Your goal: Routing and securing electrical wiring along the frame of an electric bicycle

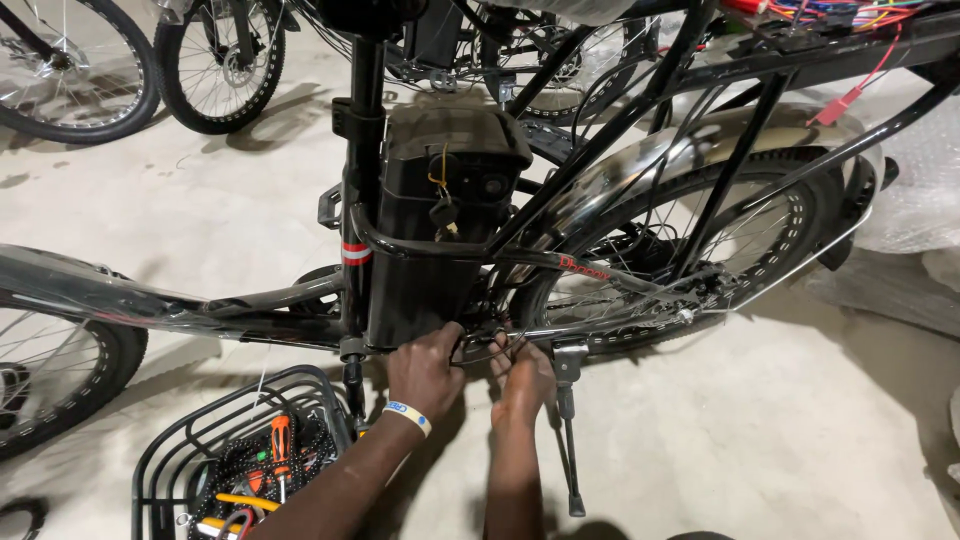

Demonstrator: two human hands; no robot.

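Note:
A black electric bicycle stands across the view, its black battery box (440, 200) mounted behind the seat tube and its rear wheel (690, 250) to the right. My left hand (425, 368), with a pale wristband, presses against the frame just under the battery box. My right hand (522, 375) is beside it, fingers pinched on thin cables (490, 340) near the crank area. What the fingertips hold is partly hidden by the frame. The kickstand (570, 430) hangs down right of my right hand.
A black wire basket (180, 440) with orange-handled tools (281, 445) sits on the concrete floor at lower left. A front wheel (60, 370) is at far left. Other bicycle wheels (215, 65) stand at the back. Plastic wrapping (915, 200) lies at right.

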